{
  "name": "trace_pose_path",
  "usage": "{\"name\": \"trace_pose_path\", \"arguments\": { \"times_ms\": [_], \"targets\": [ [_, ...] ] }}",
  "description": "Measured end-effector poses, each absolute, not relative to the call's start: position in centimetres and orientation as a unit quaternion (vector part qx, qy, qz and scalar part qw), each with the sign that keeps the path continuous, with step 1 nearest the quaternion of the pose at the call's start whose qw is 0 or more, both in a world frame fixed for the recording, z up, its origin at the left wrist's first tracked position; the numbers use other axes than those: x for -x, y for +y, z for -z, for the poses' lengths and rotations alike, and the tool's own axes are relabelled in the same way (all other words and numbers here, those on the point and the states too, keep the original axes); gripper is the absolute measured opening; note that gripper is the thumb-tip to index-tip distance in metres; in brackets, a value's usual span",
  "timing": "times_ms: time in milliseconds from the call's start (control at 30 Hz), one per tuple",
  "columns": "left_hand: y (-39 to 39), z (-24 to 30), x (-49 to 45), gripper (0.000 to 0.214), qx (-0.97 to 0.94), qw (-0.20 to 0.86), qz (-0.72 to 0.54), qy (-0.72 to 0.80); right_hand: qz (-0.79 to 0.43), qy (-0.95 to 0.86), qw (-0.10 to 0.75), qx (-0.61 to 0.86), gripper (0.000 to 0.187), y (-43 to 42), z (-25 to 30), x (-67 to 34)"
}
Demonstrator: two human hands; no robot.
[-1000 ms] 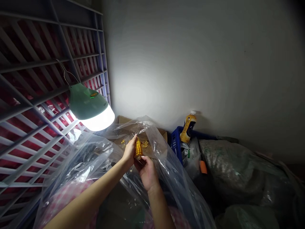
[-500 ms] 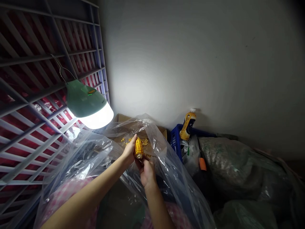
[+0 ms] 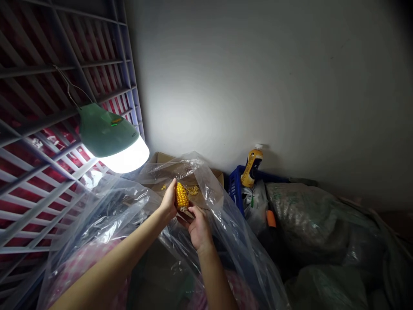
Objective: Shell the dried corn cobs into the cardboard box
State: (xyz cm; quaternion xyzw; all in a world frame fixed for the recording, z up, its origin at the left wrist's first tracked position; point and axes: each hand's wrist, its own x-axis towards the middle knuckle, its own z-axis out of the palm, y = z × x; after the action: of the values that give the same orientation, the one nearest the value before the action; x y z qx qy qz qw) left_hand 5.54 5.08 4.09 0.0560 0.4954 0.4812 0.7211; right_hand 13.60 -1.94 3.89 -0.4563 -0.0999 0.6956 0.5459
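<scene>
while the left hand (image 3: 168, 200) grips a corn cob (image 3: 181, 197), the right hand (image 3: 199, 228) pinches its base, loose kernels (image 3: 192, 190) just beside.

Plain wht wall (image 3: 258, 77), grey slatted rack (image 3: 41, 70) on L, green hanging lamp (image 3: 109, 137) lit, v. bright.

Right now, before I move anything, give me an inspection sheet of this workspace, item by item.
Surface: cardboard under transparent plastic sheeting.
Job's things: a yellow corn cob; loose corn kernels lying on the cardboard.
Clutter: blue crate, yellow-labelled bottle behind it, bulging grey-green sacks.
Hands: left hand grips the cob; right hand is at its lower end.
Cables: a thin wire hangs the lamp from the rack.
Surroundings: lit green lamp, grey slatted rack, pale wall.
</scene>
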Motion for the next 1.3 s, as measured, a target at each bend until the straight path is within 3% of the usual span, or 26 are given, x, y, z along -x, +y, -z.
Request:
{"name": "trace_pose_path", "arguments": {
  "times_ms": [267, 900, 1300],
  "targets": [
    [5.0, -3.5, -5.7, 0.036, -0.042, 0.732, -0.473, 0.488, -0.65, -0.08, 0.601, 0.458, 0.017, -1.9, -3.0, -12.9],
    [5.2, -4.0, -5.7, 0.024, -0.065, 0.734, -0.506, 0.449, -0.704, -0.007, 0.582, 0.407, 0.01, -1.7, -4.1, -13.1],
    [4.4, -3.1, -6.5, 0.034, -0.103, 0.686, -0.511, 0.508, -0.703, -0.078, 0.589, 0.391, 0.02, -1.5, -2.8, -13.3]
  ]
}}
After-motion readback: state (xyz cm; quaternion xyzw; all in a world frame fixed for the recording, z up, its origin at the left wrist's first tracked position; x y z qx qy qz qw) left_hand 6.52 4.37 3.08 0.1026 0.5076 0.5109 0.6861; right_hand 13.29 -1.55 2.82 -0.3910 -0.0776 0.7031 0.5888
